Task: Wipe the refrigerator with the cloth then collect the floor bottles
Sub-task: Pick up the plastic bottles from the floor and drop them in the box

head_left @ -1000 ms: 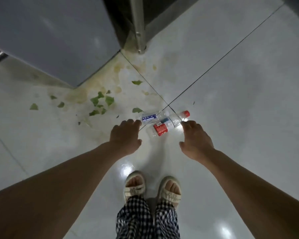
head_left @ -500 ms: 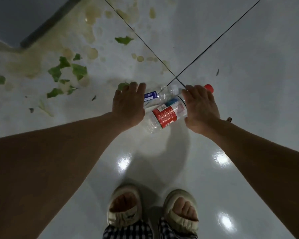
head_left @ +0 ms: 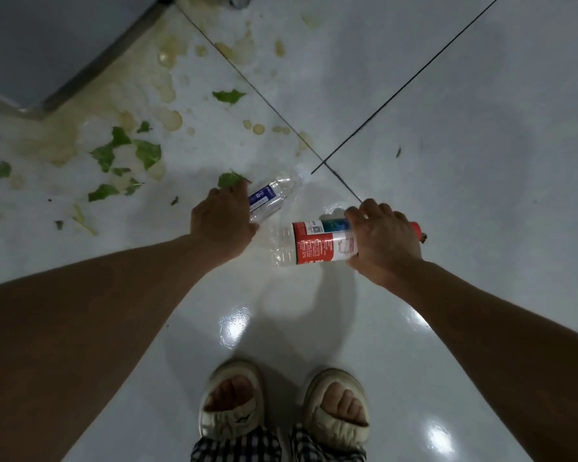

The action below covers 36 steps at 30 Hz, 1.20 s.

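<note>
**Both bottles in hand, collection nearly done**

The right hand [head_left: 382, 241] is wrapped around the clear plastic bottle with the red-and-white label and red cap [head_left: 317, 243], gripping it at the cap end; the bottle lies roughly level, its base pointing left, and it looks to be lifted just clear of the glossy white tiled floor [head_left: 481, 128], though I cannot be sure it is off the tile. The left hand [head_left: 224, 220] closes over the base end of the smaller clear plastic bottle with the blue label [head_left: 271, 196], which slants away to the far right, its pale cap near the crossing of the dark grout lines; whether that bottle rests on the floor I cannot tell.

As a judgement, the bottle-collecting half of the task is well advanced: no other bottles show on the floor. The grey refrigerator corner [head_left: 47, 45] sits far left; whether it has been wiped cannot be read here, and no cloth is in view. Torn green leaf scraps [head_left: 127, 155] and yellowish spill stains [head_left: 167, 91] lie beside it. What remains is carrying both bottles away.
</note>
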Each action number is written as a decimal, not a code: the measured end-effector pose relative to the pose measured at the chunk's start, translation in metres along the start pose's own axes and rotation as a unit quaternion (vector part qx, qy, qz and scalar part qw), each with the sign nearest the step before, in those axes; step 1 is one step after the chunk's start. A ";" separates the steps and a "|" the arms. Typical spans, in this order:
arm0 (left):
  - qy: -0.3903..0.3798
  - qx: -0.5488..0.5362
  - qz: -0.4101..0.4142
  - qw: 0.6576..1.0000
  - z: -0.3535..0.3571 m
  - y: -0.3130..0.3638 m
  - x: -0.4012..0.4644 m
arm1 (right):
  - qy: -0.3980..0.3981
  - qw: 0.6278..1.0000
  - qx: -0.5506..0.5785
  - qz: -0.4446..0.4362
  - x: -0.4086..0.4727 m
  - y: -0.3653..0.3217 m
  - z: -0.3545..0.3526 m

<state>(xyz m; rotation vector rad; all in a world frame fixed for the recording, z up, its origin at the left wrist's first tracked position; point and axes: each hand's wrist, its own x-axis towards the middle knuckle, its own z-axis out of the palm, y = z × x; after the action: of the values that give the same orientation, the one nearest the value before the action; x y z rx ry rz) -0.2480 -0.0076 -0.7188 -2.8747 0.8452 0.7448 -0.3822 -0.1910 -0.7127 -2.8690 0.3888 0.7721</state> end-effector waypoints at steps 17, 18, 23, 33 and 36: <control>0.054 -0.025 -0.011 0.998 -0.352 0.079 -0.123 | 0.038 0.990 0.021 0.132 -0.176 0.043 -0.350; 0.060 -0.027 -0.013 0.998 -0.377 0.084 -0.132 | 0.050 0.988 0.026 0.141 -0.190 0.046 -0.373; 0.096 -0.049 -0.017 0.994 -0.496 0.106 -0.182 | 0.104 0.973 0.087 0.187 -0.265 0.053 -0.476; 0.163 0.034 0.075 0.983 -0.617 0.149 -0.295 | 0.165 0.940 0.106 0.278 -0.411 0.055 -0.588; 0.171 0.011 0.110 0.979 -0.635 0.152 -0.310 | 0.172 0.924 0.105 0.324 -0.452 0.053 -0.598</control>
<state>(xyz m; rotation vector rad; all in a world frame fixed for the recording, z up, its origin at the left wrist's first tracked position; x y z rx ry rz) -0.2794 -0.0980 -0.0027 -2.9660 1.2142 0.2463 -0.4920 -0.2697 0.0264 -2.6528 1.4164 0.2527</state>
